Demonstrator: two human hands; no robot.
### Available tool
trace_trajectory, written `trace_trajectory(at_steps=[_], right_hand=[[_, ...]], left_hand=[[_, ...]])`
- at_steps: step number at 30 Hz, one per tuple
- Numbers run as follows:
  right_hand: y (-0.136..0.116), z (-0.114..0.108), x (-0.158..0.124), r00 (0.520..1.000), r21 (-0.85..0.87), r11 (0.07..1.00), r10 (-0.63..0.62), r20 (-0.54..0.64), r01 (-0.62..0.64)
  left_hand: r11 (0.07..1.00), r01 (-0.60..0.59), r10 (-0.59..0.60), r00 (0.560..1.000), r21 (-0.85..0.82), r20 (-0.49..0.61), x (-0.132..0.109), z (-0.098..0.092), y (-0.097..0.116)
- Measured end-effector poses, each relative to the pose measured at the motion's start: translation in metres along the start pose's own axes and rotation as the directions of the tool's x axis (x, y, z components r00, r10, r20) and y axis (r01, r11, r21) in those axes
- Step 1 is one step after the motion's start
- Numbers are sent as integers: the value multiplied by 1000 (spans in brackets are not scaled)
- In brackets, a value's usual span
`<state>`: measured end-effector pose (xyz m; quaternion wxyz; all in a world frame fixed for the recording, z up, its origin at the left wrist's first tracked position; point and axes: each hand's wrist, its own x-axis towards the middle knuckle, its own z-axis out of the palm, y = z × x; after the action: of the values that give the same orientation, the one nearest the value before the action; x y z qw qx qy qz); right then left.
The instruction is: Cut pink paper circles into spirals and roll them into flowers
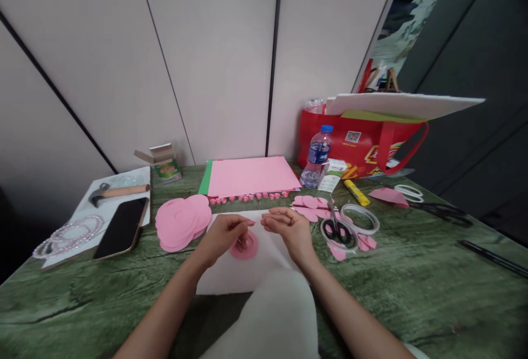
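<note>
On the table before me lies a white sheet [225,279], with a round pink paper piece [252,246] over its middle. My left hand [229,232] is above that piece, thumb and forefinger pinched together; its lower fingers hang in front of the pink paper, and whether they touch it I cannot tell. Facing it, my right hand [292,232] has its fingertips brought together close to the left fingertips. Whatever is between the fingertips is too small to make out. A stack of pink scalloped paper rounds [181,221] sits left of the sheet.
Behind are pink paper sheets [251,175] and a row of small pink paper rolls [243,198]. Right: scissors [339,231], tape roll [369,217], glue stick [357,192], water bottle [317,155], red bag [371,139]. Left: phone [121,227], hammer [124,190], beads [68,236].
</note>
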<state>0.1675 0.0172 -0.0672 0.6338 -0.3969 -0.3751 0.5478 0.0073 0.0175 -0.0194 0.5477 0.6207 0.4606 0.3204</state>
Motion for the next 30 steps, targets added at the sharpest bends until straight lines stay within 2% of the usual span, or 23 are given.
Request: trace_trajectory(at_steps=[5, 10, 18, 30], right_hand=[[2, 0, 0, 1000, 2, 1000, 20, 1, -20], [-1, 2, -1, 1000, -73, 997, 5, 3, -4], [-4, 5, -2, 998, -141, 990, 10, 64, -1], [5, -1, 2, 990, -34, 998, 62, 123, -59]], left_hand=[[1000, 19, -19, 1000, -6, -5, 0, -1, 0], [1000, 6, -6, 1000, -9, 10, -1, -1, 0], [1000, -5, 5, 999, -17, 38, 0, -1, -2], [998, 10, -8, 999, -57, 46, 0, -3, -5]])
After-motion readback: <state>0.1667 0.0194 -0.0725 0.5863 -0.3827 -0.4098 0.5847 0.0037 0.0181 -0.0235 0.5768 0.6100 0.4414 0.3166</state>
